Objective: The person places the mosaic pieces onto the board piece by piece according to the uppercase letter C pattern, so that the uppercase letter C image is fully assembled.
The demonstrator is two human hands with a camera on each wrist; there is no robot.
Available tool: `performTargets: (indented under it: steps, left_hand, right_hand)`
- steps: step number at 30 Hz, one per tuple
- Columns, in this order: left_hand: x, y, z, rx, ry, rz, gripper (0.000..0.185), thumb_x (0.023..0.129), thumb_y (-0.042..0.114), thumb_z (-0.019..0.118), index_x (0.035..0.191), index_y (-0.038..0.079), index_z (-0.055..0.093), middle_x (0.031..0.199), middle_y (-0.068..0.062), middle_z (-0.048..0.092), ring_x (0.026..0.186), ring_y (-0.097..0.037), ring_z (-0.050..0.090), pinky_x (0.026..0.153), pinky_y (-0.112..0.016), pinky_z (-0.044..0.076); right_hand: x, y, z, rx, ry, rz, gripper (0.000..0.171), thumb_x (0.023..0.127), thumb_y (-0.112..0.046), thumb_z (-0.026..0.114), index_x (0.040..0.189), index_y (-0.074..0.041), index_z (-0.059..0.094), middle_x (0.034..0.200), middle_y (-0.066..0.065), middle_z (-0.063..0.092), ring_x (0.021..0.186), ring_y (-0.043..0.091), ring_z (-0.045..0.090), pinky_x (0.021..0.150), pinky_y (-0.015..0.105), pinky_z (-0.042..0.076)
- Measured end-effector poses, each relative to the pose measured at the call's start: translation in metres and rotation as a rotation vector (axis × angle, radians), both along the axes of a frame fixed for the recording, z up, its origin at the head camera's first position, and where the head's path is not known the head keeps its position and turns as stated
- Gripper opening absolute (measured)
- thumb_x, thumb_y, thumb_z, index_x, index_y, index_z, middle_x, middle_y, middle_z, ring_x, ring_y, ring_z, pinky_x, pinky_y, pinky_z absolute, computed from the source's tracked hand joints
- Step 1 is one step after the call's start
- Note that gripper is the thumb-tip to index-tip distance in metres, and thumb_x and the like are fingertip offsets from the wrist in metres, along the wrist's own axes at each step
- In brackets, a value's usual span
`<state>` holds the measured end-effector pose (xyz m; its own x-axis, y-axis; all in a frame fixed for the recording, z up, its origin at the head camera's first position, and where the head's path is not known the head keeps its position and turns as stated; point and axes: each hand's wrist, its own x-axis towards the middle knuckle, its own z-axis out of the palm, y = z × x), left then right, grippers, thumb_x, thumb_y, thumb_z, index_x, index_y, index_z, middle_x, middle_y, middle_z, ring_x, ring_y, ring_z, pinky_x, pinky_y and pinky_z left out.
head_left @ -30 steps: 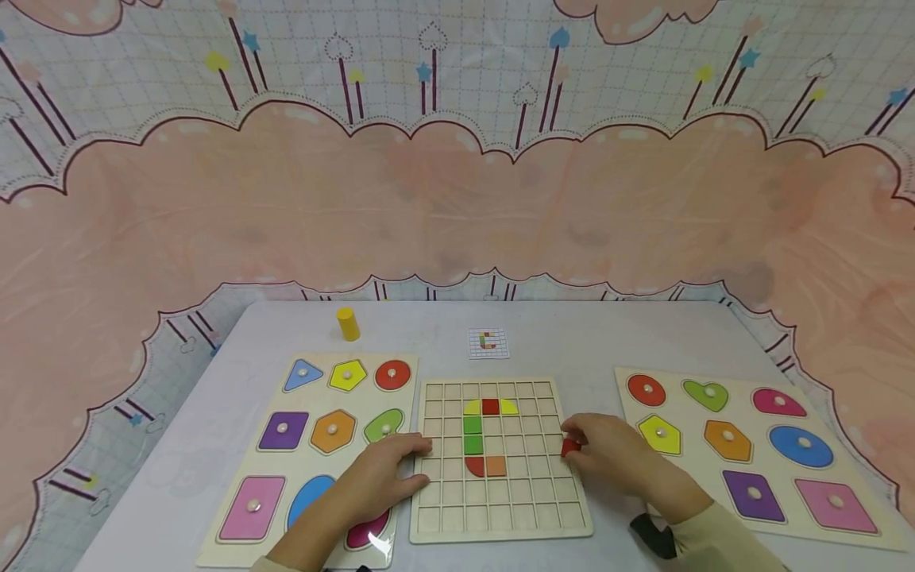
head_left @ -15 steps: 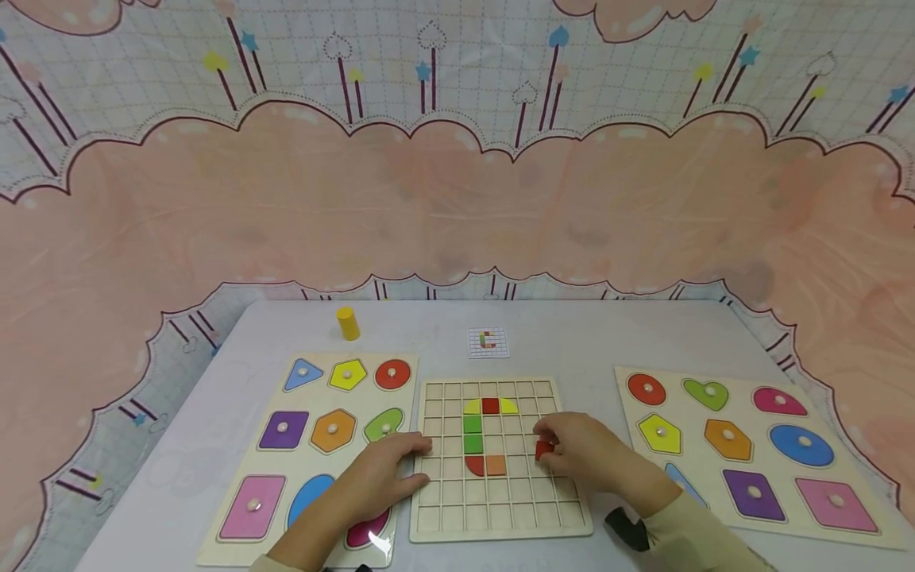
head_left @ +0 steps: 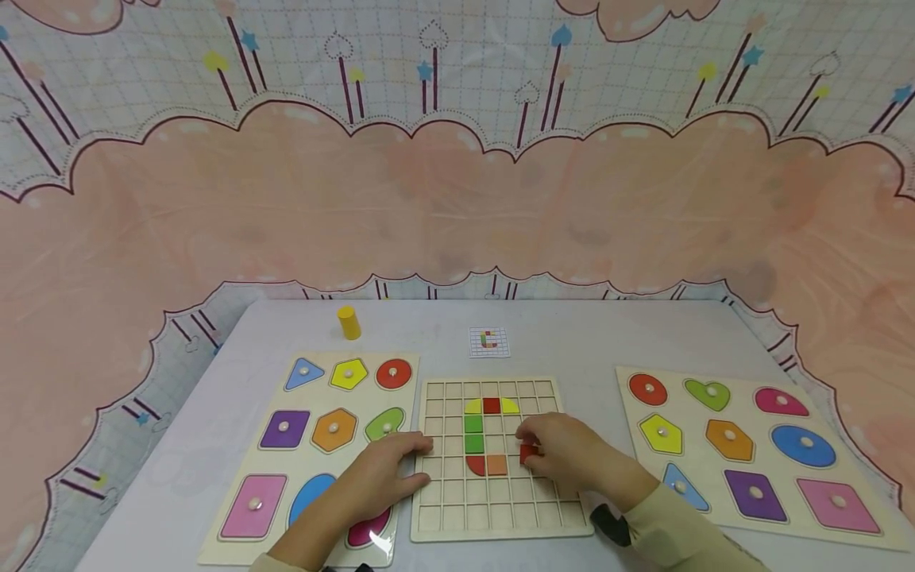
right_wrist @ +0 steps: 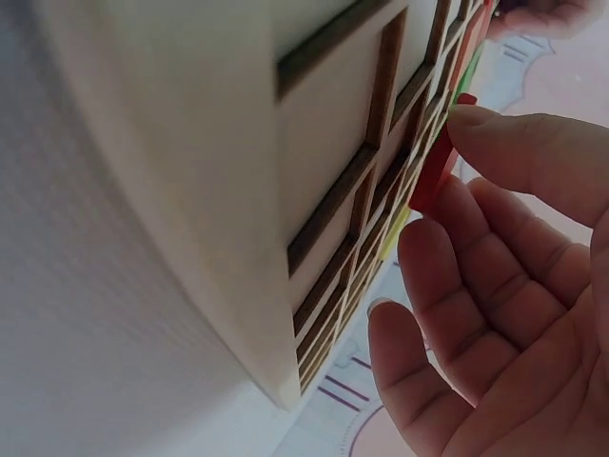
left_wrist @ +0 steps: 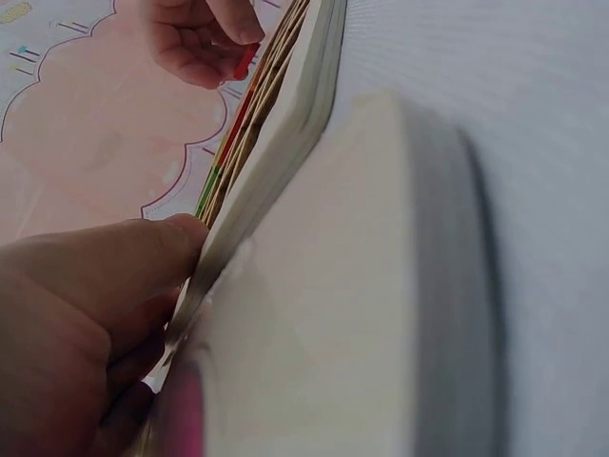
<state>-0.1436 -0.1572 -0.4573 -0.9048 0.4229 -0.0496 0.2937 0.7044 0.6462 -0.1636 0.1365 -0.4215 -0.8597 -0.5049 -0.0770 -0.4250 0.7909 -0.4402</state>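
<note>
A: State the layout, largest items first.

B: A pale surface [head_left: 572,334] carries three wooden boards. The left board [head_left: 236,516] and the right board [head_left: 622,429] hold coloured knobbed shapes. The grid board [head_left: 500,520] lies between them, at the near centre. Tiles in its cells form a curved figure: yellow and red at the far end, green down the left side, red and orange at the near end.

A: Position of the hands?

B: The left hand [head_left: 382,473] rests on the left edge of the grid board, fingers straight and relaxed, thumb against the board's rim; this grip holds nothing. The right hand [head_left: 572,457] is over the grid's right half, just right of the orange tile [head_left: 496,465].

A: Grip state on the right?

B: Clamped. Thumb and fingertips [right_wrist: 533,157] pinch a red tile [head_left: 528,453]. In the right wrist view its edge is at the grid; whether it is seated in a cell cannot be determined.

A: Smaller items?

B: A yellow cylinder [head_left: 349,322] stands far left. A pattern card [head_left: 489,342] lies just beyond the grid board.
</note>
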Motion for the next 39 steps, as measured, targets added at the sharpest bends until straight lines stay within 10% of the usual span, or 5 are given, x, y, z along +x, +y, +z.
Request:
performTargets:
  steps: [39]
  left_hand:
    - [-0.0002, 0.0003, -0.0016, -0.009, 0.011, 0.0, 0.041, 0.087, 0.02, 0.078, 0.125, 0.01, 0.067, 0.129, -0.006, 0.063, 0.127, -0.032, 0.054, 0.107, -0.052, 0.043]
  right_hand:
    - [-0.0003, -0.0037, -0.0062, 0.023, 0.034, 0.104, 0.016, 0.088, -0.013, 0.076, 0.104, -0.011, 0.073, 0.091, -0.01, 0.063, 0.087, 0.011, 0.054, 0.081, 0.034, 0.054]
